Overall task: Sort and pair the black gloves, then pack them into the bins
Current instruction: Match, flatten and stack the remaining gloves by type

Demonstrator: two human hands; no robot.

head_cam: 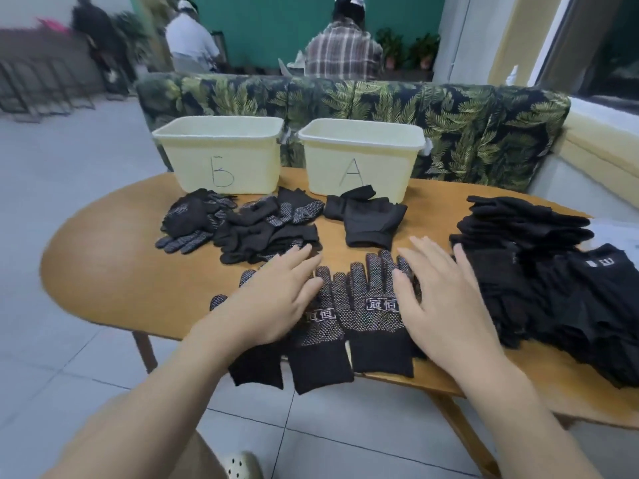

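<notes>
Hands flat, fingers straight, left hand (276, 299) and right hand (446, 299) pressing dotted black gloves (349, 316) laid side by side at table (103, 264) near edge, bins B (221, 157) and A (359, 160) behind.

Both hands lie flat with straight fingers on dotted black gloves (371, 316) laid palm-up side by side at the near edge of the wooden table (103, 267): the left hand (276, 299) on the left gloves, the right hand (446, 299) on the right one. Behind stand bin B (221, 157) and bin A (359, 160), with loose glove piles (249, 223) before them and a glove stack (539, 267) to the right.
</notes>
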